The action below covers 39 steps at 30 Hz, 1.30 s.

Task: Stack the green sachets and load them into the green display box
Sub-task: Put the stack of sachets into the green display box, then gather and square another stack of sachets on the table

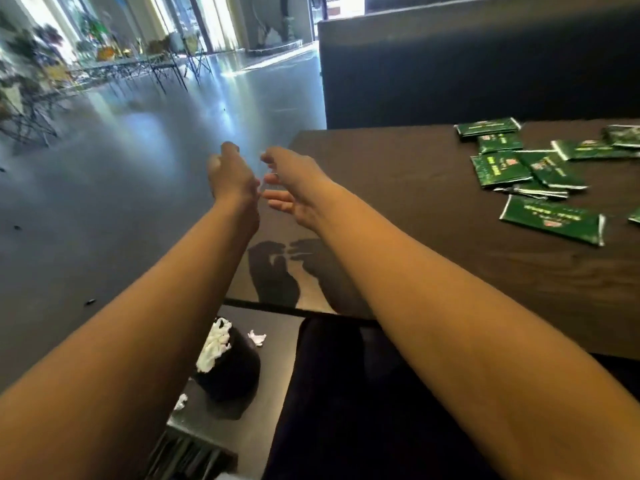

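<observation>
Sachets, glossy green foil packets (540, 174), lie scattered on the dark wooden table (415, 188), well apart from both hands. Left hand (232, 174) loosely curled, right hand (294, 188) relaxed, both holding nothing. No green box visible; careless sweeping could push sachets over the edge.

Green sachets (540, 171) are lying scattered flat in a loose, partly overlapping heap toward the far right of the dark wooden table (433, 244), each a dark green foil packet with pale printing and silvery crimped ends. One longer sachet (553, 219) is sitting slightly apart, nearest the viewer, angled across the tabletop.
</observation>
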Tool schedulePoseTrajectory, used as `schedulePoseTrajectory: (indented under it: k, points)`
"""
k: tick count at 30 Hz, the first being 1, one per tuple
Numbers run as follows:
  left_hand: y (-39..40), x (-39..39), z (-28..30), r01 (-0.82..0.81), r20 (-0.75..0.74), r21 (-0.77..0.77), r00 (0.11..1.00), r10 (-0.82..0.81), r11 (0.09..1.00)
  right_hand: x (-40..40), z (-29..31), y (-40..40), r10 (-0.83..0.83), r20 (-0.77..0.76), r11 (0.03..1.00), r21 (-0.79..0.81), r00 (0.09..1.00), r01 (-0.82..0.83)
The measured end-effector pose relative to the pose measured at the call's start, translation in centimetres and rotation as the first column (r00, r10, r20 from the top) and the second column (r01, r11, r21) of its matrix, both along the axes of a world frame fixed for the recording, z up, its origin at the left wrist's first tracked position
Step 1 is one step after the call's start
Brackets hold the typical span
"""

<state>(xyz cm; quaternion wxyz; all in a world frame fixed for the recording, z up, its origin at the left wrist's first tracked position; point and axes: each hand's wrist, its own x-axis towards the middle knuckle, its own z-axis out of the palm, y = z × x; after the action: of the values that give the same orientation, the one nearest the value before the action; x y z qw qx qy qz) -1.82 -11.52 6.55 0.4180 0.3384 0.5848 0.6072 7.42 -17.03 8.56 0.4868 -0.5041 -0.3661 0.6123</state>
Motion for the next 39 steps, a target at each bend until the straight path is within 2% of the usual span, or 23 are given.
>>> schedulePoseTrajectory:
  k: [2,3,4,5,6,8,9,10,11,12,14,16,17,20,24,26,28,34,36,39]
  points:
    - [0.9,6.1,0.0,0.135,-0.056,-0.004,0.989,-0.135,0.991,6.9,-0.9,1.8,-0.126,0.127,0.992,0.022,0.984,0.124]
    - [0.7,6.3,-1.2,0.173,-0.081,-0.025,0.981,-0.175,0.985,7.8,-2.0,1.7,-0.166,0.227,0.986,0.018,0.96,0.166]
    - [2.7,14.7,-1.2,0.313,-0.103,-0.033,0.944,-0.315,0.949,15.9,-2.1,3.1,-0.331,0.337,0.943,0.083,0.882,0.322]
    - [2.5,14.9,-2.2,0.356,-0.136,-0.046,0.923,-0.359,0.933,17.5,-3.3,3.2,-0.355,0.449,0.934,0.134,0.82,0.332]
    - [2.1,15.3,-2.6,0.409,-0.21,-0.051,0.887,-0.41,0.911,19.4,-3.9,3.1,-0.41,0.574,0.91,0.198,0.709,0.365]
    - [2.4,18.3,-3.9,0.505,-0.321,-0.062,0.807,-0.496,0.861,24.4,-5.3,2.6,-0.408,0.839,0.891,0.282,0.359,0.355]
    - [3.0,20.1,-4.7,0.564,-0.361,-0.054,0.758,-0.543,0.824,27.0,-6.3,2.6,-0.398,0.903,0.873,0.319,0.16,0.368]
    - [3.7,21.7,-5.6,0.612,-0.428,-0.054,0.7,-0.572,0.789,29.3,-7.3,2.5,-0.341,0.94,0.866,0.312,0.005,0.39]
    - [4.3,22.9,-6.2,0.66,-0.507,-0.057,0.627,-0.591,0.749,31.1,-8.2,2.3,-0.264,0.959,0.869,0.281,-0.1,0.408]
    - [5.2,24.0,-6.8,0.698,-0.598,-0.065,0.545,-0.588,0.713,32.7,-9.1,2.1,-0.177,0.973,0.875,0.224,-0.147,0.43]
    - [7.1,25.2,-8.0,0.754,-0.769,-0.106,0.351,-0.534,0.649,34.4,-10.4,2.1,-0.109,0.982,0.878,0.167,-0.153,0.449]
    - [8.5,24.9,-8.7,0.759,-0.861,-0.106,0.253,-0.441,0.642,34.7,-11.0,2.4,-0.122,0.975,0.892,0.189,-0.184,0.41]
    - [9.1,24.6,-8.9,0.753,-0.871,-0.086,0.261,-0.417,0.652,34.5,-10.7,2.6,-0.127,0.972,0.904,0.195,-0.196,0.38]
    - [9.6,23.6,-9.1,0.749,-0.747,-0.049,0.412,-0.522,0.661,33.9,-10.3,3.4,-0.163,0.974,0.934,0.204,-0.158,0.294]
    - [9.0,23.4,-9.0,0.798,-0.689,0.006,0.44,-0.576,0.603,33.0,-9.9,3.3,-0.311,0.95,0.949,0.308,0.03,0.074]
    - [9.1,23.3,-9.2,0.812,-0.657,0.045,0.463,-0.595,0.582,32.5,-10.0,3.2,-0.393,0.909,0.916,0.4,0.14,-0.02]
    - [9.3,23.2,-9.3,0.821,-0.621,0.083,0.487,-0.614,0.565,32.0,-10.0,3.2,-0.447,0.869,0.879,0.471,0.213,-0.072]
    - [9.2,22.9,-9.2,0.911,-0.571,0.139,0.394,-0.72,0.388,31.0,-9.7,3.5,-0.553,0.784,0.781,0.605,0.281,-0.153]
    - [9.4,22.9,-9.2,0.91,-0.599,0.168,0.4,-0.694,0.38,30.8,-9.9,3.5,-0.536,0.796,0.786,0.592,0.28,-0.178]
    - [9.7,22.8,-9.6,0.885,-0.605,0.211,0.452,-0.655,0.415,31.2,-10.3,3.5,-0.544,0.797,0.794,0.59,0.261,-0.147]
